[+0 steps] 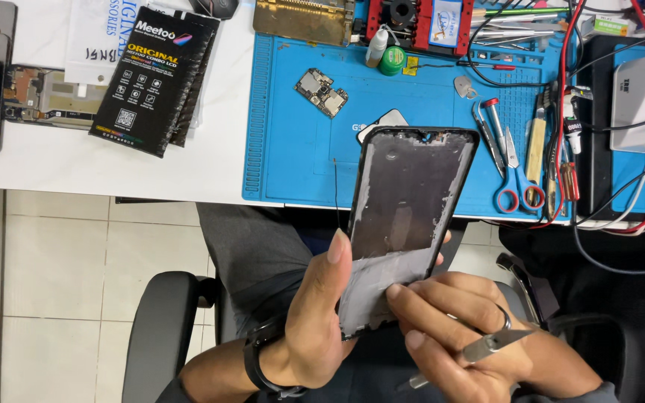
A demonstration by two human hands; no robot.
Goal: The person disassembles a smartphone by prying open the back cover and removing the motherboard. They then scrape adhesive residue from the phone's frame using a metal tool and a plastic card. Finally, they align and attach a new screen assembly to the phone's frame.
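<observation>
Sitting near a blue repair mat (pixel 293 164), a person is gripping a bare phone frame (pixel 404 224) upright in the left hand (pixel 315 313), steadying its lower edge while the right hand (pixel 457 328) is clasping metal tweezers (pixel 487 347).

I see a black phone frame (pixel 410 216) held tilted above my lap, its top edge leaning toward the far right over the near edge of the mat. Its inner face is dark grey and scuffed, paler grey at the near end. Silver tweezers (pixel 487 345) lie near-right, just beside it.
</observation>
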